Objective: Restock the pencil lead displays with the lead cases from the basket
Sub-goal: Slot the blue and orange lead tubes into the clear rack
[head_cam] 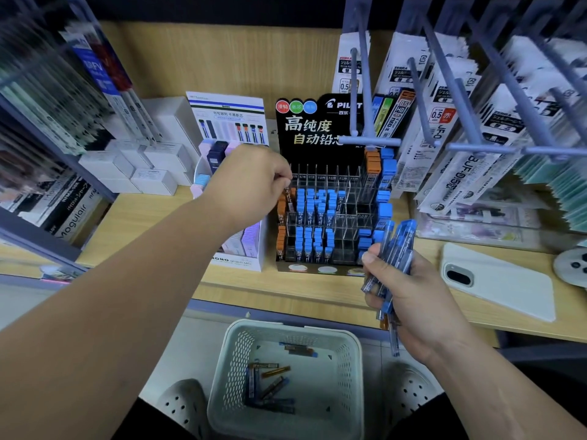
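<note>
Several blue-capped lead cases (395, 249) stand fanned in the right hand (413, 300), just in front of the right end of the Pilot display (320, 131). That hand's fingers (371, 259) are curled round the bundle, with the thumb pressed across its front. The display's black header card reads "PILOT" above "高纯度 自动铅芯", and small slot labels such as "HB" and "0.5 B" can be made out on its clear grid. The left hand (251, 182) is at the display's upper left corner, its fingers (282, 176) bunched together right over the column of orange-capped cases (281, 211); I cannot tell whether they pinch one. Left of the display, touching it, a white display (235, 260) is lettered "MONO graph MG". Up to the right of it hang Zebra refill packs (441, 119) marked "0.5". A white phone (495, 281) lies on the table (286, 293) to the display's right. Below and in front of the display, the basket (235, 360) holds a few loose cases (270, 376).
</note>
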